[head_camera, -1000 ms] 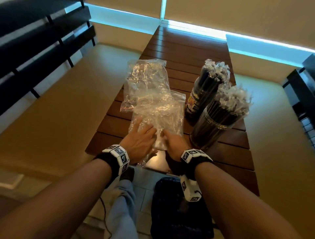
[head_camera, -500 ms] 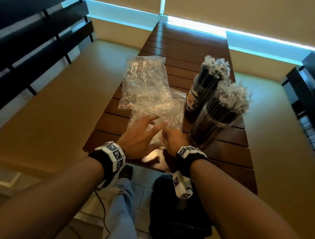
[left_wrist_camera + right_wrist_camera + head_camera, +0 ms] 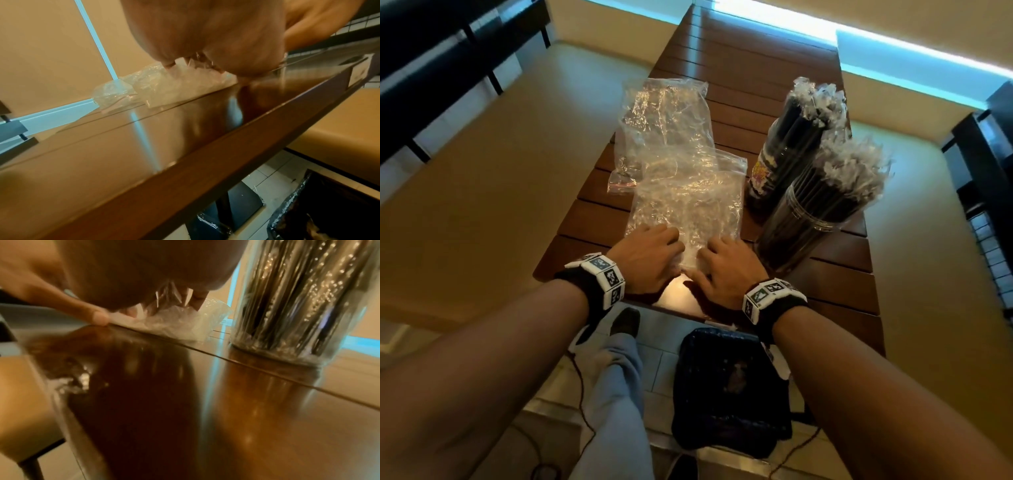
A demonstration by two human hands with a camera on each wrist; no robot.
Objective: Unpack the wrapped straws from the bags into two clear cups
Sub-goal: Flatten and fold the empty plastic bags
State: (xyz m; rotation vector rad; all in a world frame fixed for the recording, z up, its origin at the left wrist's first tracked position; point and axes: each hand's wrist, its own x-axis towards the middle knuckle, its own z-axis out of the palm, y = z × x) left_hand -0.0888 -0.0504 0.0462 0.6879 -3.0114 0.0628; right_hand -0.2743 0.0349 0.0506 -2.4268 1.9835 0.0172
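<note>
Two empty clear bags lie overlapped on the wooden table [image 3: 835, 284]: a far bag [image 3: 664, 116] and a near bag [image 3: 688, 202]. Both hands are on the near bag's closest end. My left hand [image 3: 657, 250] has its fingers curled down into the crinkled plastic [image 3: 164, 87]. My right hand [image 3: 722, 257] pinches the bag's edge [image 3: 180, 324] between thumb and curled fingers. To the right stand two clear cups packed with black wrapped straws, the near cup [image 3: 804, 222] [image 3: 298, 305] and the far cup [image 3: 777, 171].
A black-lined bin [image 3: 729, 387] sits on the floor under the table's near edge, beside my leg [image 3: 616, 394]. Tan bench seats [image 3: 482, 171] flank the table on both sides. The near cup stands a hand's width from my right hand.
My left hand, lifted with fingers spread half a second ago, has come down and curled onto the near bag. The right hand stayed at the bag's end.
</note>
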